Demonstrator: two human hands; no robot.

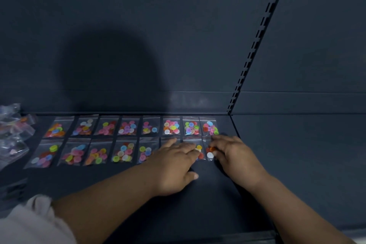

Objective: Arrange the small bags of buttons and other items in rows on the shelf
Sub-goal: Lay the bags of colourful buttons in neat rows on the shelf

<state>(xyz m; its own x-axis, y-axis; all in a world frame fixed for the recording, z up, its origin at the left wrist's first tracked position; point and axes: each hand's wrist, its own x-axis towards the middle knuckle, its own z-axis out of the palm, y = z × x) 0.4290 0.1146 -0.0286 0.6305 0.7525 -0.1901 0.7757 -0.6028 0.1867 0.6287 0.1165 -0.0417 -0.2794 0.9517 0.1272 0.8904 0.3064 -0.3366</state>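
**Button bags (171, 127) set out in two rows, both hands at the right end**

Far to the left of both hands, a loose heap of bags (11, 130) is seen at the edge of the dark shelf (217, 204), and a pale sleeve (29, 222) is seen nearer the camera. From the heap two rows are laid toward the hands. A back row (126, 128) of eight bags lies just beyond the fingertips. A front row (97, 155) lies before it, with five of its bags uncovered to the left of the left hand (174, 162). That hand is laid flat, fingers straight and spread, on the next bags of the front row, with the thumb stretched out over bare shelf. Just right of its fingertips, the last bag (209, 153), holding red and white buttons, is touched by the fingers of the right hand (235, 156). Whether it is pinched or only pressed cannot be told. Beyond the right hand, a slotted upright (255, 45) is seen rising from the back of the shelf.
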